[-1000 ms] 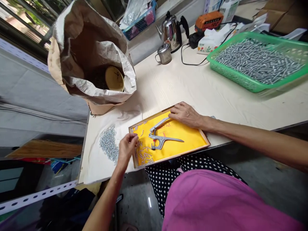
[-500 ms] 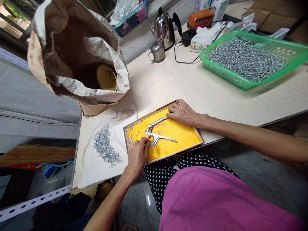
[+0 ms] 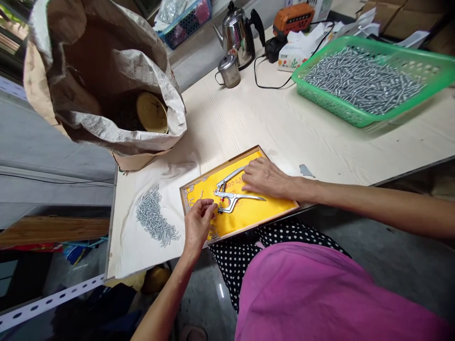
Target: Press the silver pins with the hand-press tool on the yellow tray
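Silver spring-loaded hand pliers (image 3: 232,198) lie over the yellow bottom of a shallow wooden-rimmed tray (image 3: 222,168), handles spread and jaw end towards the left. My right hand (image 3: 265,177) is closed over the end of the upper handle; its palm side is hidden. The lower handle lies free below its fingers. Close to the jaws, my left hand (image 3: 199,222) pinches thumb and fingertips together; what sits between them is too small to name. Several small metal pins (image 3: 192,201) lie along the tray's left end, partly behind the left hand.
Left of the tray is a heap of metal pins (image 3: 154,215). A large open paper sack (image 3: 142,142) with a yellow bowl (image 3: 152,112) inside stands behind. A green basket (image 3: 330,106) of metal pieces, a steel cup (image 3: 229,73), kettle (image 3: 240,38) and orange battery (image 3: 293,20) stand farther back.
My right hand has shifted towards me and left, bringing its fingers lower over the upper handle. My left hand has drawn slightly left, away from the jaws. The view has shifted a little.
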The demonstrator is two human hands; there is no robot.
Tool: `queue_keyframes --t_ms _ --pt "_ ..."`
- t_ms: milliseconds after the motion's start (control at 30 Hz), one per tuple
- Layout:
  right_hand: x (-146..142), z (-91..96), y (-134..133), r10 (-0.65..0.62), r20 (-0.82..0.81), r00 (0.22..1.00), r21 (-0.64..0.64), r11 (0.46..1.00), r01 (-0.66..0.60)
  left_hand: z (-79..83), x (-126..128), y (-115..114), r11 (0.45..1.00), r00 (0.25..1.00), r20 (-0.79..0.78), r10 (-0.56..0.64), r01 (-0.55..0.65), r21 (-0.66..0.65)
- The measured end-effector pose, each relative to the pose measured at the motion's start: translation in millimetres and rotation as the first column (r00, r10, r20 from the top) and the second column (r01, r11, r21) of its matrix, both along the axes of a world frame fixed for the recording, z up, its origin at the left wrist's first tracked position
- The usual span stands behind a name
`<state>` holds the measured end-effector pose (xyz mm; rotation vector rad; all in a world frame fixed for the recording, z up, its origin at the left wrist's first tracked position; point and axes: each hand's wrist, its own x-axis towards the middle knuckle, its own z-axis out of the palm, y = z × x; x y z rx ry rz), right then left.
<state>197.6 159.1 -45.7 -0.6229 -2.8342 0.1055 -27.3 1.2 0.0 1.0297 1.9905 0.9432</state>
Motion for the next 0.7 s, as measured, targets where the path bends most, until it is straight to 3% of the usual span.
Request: queue_keyframes --t_ms 133,233,400,567,700 --pt "-3.9 -0.9 -31.9 0.056 0.036 0.998 -0.157 0.986 -0.049 0.3 4.1 7.1 0.999 0.998 0.067 -0.022 0.025 -0.030" --pt "-1.7 1.7 -33.5 0.055 0.091 0.994 -0.191 0.981 -0.037 -2.6 10.1 9.7 0.998 0.996 0.071 -0.047 0.049 -0.036" --pt "17.0 14.2 -24.2 0.043 0.130 0.991 -0.134 0.991 -0.025 -10.2 26.6 11.7 0.988 0.985 -0.106 -0.137 0.129 -0.080" --pt "29.7 17.3 -25.1 0.001 0.122 0.992 -0.121 0.992 0.014 -12.7 39.2 17.6 0.961 0.899 -0.342 -0.274 0.243 -0.131" --pt "26.9 16.0 -26.4 -0.022 0.190 0.981 -0.121 0.992 0.046 -10.4 39.8 18.5 0.953 0.874 -0.385 -0.296 0.243 -0.180"
